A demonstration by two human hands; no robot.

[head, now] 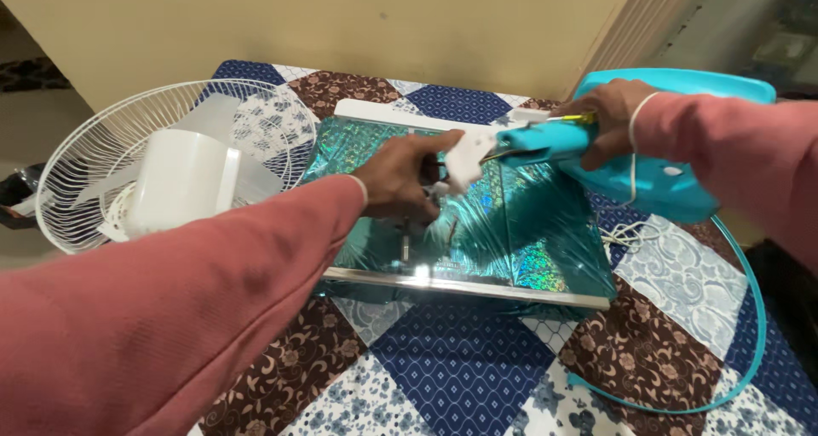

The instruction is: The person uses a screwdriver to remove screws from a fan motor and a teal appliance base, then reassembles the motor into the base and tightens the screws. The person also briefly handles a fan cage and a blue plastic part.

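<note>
Head view, left hand: the left hand (pixel 399 179) reaches in from a pink sleeve, its index finger stretched toward the white front piece (pixel 466 159) of the tool and touching its near edge; the other fingers curl down together over a small dark part that I cannot make out.

Head view, right hand: the right hand (pixel 607 121) is wrapped around the rear of a teal handheld tool (pixel 545 140), fingers clamped on its body, with a yellow-and-grey bit showing just above the knuckles.

Tool position: the tool lies level in the air, its white front end pointing toward the left fingertips and meeting them over the board.

Under the fingers: a white-framed board covered in shiny teal holographic film (pixel 520 232) lies flat directly below both hands; the film is wrinkled just beneath the left fingers.

Behind the right fingers: a teal plastic shell (pixel 673 185) rests on the bed, partly under the right wrist, and a white cord (pixel 632 168) hangs from the wrist down past it.

Beyond the left fingers: a white wire fan guard (pixel 102 159) with a white cylindrical housing (pixel 183 180) inside it sits well to the left.

Near side of the fingers: a patchwork cover (pixel 460 359) in blue, brown and white lies under everything, and a thin teal ring (pixel 750 317) curves along its right side.
</note>
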